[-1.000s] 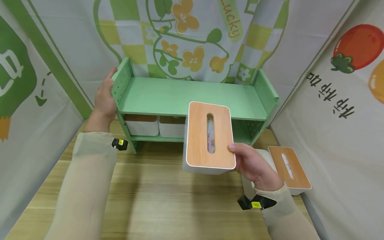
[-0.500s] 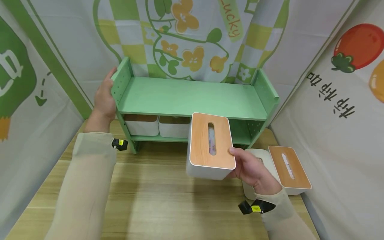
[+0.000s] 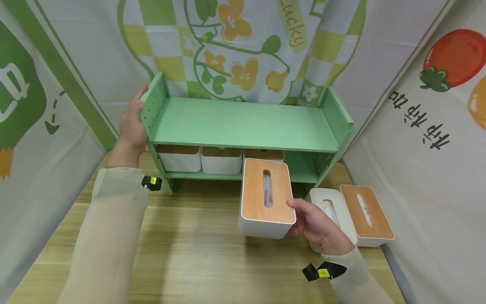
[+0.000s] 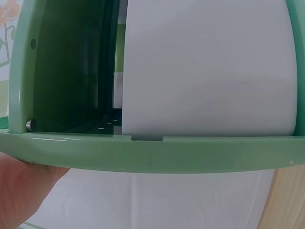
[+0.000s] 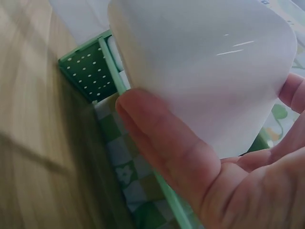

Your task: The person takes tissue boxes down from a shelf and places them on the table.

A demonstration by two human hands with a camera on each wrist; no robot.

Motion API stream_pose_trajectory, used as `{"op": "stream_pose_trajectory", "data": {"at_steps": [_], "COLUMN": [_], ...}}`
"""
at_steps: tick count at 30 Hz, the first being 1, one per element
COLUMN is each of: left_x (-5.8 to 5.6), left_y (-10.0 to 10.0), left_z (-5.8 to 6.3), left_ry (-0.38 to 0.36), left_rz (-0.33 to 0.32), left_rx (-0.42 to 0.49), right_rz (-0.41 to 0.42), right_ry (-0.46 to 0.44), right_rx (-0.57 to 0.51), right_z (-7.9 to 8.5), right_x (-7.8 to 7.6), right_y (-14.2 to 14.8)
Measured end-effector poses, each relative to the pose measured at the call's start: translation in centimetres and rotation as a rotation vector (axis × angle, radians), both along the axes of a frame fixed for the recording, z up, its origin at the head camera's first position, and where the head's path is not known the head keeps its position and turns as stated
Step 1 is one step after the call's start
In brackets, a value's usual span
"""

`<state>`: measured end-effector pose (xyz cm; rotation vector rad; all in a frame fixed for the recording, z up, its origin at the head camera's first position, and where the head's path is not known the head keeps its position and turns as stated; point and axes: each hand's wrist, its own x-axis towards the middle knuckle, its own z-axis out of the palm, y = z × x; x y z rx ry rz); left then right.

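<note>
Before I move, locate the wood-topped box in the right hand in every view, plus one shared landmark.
Head: wood-topped box, just right of and below centre, in the right hand.
Left wrist: not in it; the white box there is another.
Right wrist: white body, upper centre and right.
Shared landmark: green rack.

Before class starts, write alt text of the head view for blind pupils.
A right hand holds a tissue box near a green shelf; the left hand touches its left end. Three boxes stand inside, two more boxes at right.
</note>
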<state>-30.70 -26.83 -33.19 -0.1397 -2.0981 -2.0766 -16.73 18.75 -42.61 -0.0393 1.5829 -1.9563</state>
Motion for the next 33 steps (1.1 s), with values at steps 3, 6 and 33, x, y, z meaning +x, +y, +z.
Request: {"op": "stream_pose_trajectory", "data": {"at_steps": [3, 6, 33], "left_x": [0.0, -0.1, 0.2], "left_y": [0.0, 0.1, 0.3], "left_z": [-0.1, -0.1, 0.2], "left_ry": [0.003, 0.008, -0.018], "left_rz": [0.002, 0.002, 0.014], "left_rx": [-0.007, -0.009, -0.031], "right_rz": [-0.011, -0.037, -0.056], "right_ry": [-0.008, -0.033, -0.043], "right_rx": [0.035, 0.059, 0.207], "right_z": [-0.8, -1.5, -6.7], "right_x": [0.3, 0.8, 2.0], "right_y": [0.2, 0.3, 0.2]}}
